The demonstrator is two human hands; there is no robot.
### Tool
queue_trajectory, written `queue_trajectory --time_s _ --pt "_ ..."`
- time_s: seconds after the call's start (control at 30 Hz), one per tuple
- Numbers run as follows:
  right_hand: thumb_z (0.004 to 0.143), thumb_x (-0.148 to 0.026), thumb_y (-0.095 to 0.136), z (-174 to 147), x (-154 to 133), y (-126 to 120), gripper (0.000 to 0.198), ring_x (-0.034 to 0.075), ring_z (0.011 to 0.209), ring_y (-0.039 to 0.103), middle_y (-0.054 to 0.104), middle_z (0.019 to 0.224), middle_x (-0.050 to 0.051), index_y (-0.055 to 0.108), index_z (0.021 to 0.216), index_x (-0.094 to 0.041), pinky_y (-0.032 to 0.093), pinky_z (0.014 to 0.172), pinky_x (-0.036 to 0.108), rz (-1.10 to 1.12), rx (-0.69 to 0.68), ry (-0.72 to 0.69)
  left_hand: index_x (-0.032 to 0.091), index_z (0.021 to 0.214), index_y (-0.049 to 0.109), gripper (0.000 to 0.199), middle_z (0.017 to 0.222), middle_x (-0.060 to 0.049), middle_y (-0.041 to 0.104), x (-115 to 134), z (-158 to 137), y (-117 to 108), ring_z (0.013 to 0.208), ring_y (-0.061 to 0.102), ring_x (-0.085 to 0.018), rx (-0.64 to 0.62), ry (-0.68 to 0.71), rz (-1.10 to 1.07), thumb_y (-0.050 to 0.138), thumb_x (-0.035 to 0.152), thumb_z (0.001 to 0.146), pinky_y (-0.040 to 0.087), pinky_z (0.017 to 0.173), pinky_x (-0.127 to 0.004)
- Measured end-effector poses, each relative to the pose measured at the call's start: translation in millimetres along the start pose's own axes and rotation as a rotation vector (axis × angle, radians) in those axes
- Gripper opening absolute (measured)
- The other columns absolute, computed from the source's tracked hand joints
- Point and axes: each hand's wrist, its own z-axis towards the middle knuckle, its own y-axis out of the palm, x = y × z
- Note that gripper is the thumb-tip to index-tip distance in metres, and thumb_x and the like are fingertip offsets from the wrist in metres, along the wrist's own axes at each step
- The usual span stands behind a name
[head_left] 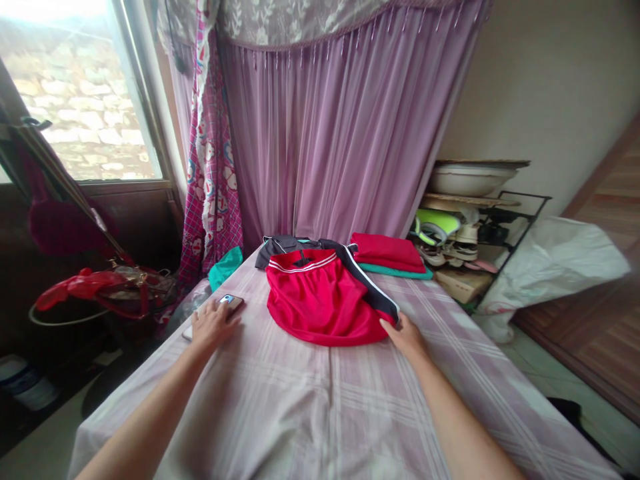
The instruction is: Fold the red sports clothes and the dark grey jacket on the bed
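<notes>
A red and dark sports garment (320, 300) lies bunched on the cloth-covered table (300, 413). It has a white-striped band at the far side and a dark sleeve-like strip with white edging down the right. My right hand (407, 335) pinches its near right corner between thumb and fingers. Over to the left, my left hand (213, 325) rests with fingers spread on a smartphone (233, 303), partly covering it. Part of another pale, flat thing (187, 333) peeks out beside that hand; I cannot make out what it is.
Behind the garment on the right sits a folded red cloth (387, 252) on a teal one (400, 271). Teal fabric (225, 267) lies at the left edge. A rack with shoes (460, 250) and a basin (470, 179) stands right, beside a white plastic bag (555, 263). Purple curtains (330, 133) hang behind.
</notes>
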Motion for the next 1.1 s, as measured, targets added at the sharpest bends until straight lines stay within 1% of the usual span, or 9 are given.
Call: queue_trajectory --time_s 0.13,0.27,0.47,0.53,0.67,0.77,0.93,1.03,1.1 --pt "0.08 -0.034 0.059 -0.8 -14.1 5.4 0.04 0.023 0.094 0.068 0.073 0.106 0.01 0.065 0.117 -0.019 0.048 0.075 0.03 0.001 -0.031 -0.075 0.025 0.135 0.054 0.055 0.148 -0.014 0.05 51.2 -7.5 13.2 0.136 0.044 -0.032 0.053 0.214 -0.18 0.056 0.051 0.086 0.026 0.113 -0.05" --pt "0.082 -0.031 0.055 -6.6 -6.7 4.6 0.023 0.02 0.082 0.067 0.073 0.092 0.005 0.068 0.099 -0.022 0.046 0.069 0.027 0.035 -0.003 -0.108 0.024 0.133 0.056 0.053 0.139 -0.013 0.059 100.2 -11.7 27.4 0.125 0.054 -0.029 -0.013 0.222 -0.423 0.059 0.048 0.086 0.035 0.107 -0.043" --pt "0.079 -0.032 0.052 0.6 39.7 -11.9 0.03 0.024 0.084 0.065 0.073 0.094 0.01 0.067 0.101 -0.018 0.048 0.074 0.033 0.17 0.207 0.084 0.024 0.099 0.071 0.021 0.102 -0.007 0.073 128.9 -25.4 39.3 0.097 0.066 -0.024 -0.021 0.276 -0.594 0.055 0.027 0.086 0.048 0.088 -0.036" --pt "0.079 -0.031 0.05 -1.0 41.6 -16.5 0.037 0.026 0.094 0.064 0.072 0.104 0.013 0.066 0.11 -0.016 0.048 0.082 0.037 0.153 0.302 0.07 0.024 0.094 0.071 0.018 0.097 -0.006 0.073 136.4 -35.5 40.0 0.092 0.066 -0.023 0.022 0.328 -0.661 0.055 0.027 0.086 0.048 0.086 -0.035" --pt "0.083 -0.032 0.048 -18.3 3.8 -16.8 0.041 0.029 0.116 0.056 0.066 0.124 0.017 0.066 0.115 -0.014 0.042 0.101 0.042 0.105 0.399 -0.343 0.025 0.091 0.069 0.016 0.09 -0.006 0.072 154.6 -59.2 37.2 0.086 0.064 -0.021 0.13 0.47 -0.8 0.054 0.027 0.087 0.049 0.084 -0.035" --pt "0.089 -0.038 0.048 -36.6 -43.6 -8.4 0.037 0.027 0.117 0.056 0.07 0.117 0.012 0.071 0.112 -0.02 0.041 0.103 0.041 0.08 0.206 -0.621 0.025 0.088 0.069 0.016 0.087 -0.006 0.072 165.0 -75.5 34.2 0.085 0.064 -0.02 0.096 0.604 -0.821 0.052 0.024 0.088 0.048 0.083 -0.034" --pt "0.085 -0.045 0.062 -61.7 -106.5 9.5 0.043 0.027 0.117 0.057 0.072 0.115 0.008 0.068 0.121 -0.024 0.043 0.098 0.04 -0.018 0.001 -0.68 0.024 0.088 0.069 0.02 0.086 -0.005 0.073 164.4 -90.9 32.1 0.082 0.066 -0.019 -0.009 0.789 -0.724 0.05 0.025 0.09 0.048 0.083 -0.033" --pt "0.085 -0.033 0.062 -67.9 -127.0 16.5 0.018 0.023 0.107 0.061 0.075 0.104 0.004 0.074 0.096 -0.026 0.043 0.093 0.037 -0.106 -0.09 -0.696 0.024 0.087 0.068 0.021 0.082 -0.004 0.073 157.4 -93.9 33.4 0.079 0.067 -0.018 -0.04 0.808 -0.694 0.048 0.025 0.092 0.049 0.081 -0.031" --pt "0.088 -0.025 0.055 -65.6 -132.1 17.3 0.019 0.022 0.101 0.062 0.076 0.096 0.004 0.073 0.083 -0.024 0.042 0.09 0.035 -0.15 -0.092 -0.703 0.025 0.089 0.068 0.02 0.082 -0.004 0.073 153.2 -94.8 36.0 0.079 0.068 -0.019 -0.047 0.782 -0.714 0.048 0.024 0.091 0.049 0.081 -0.032"
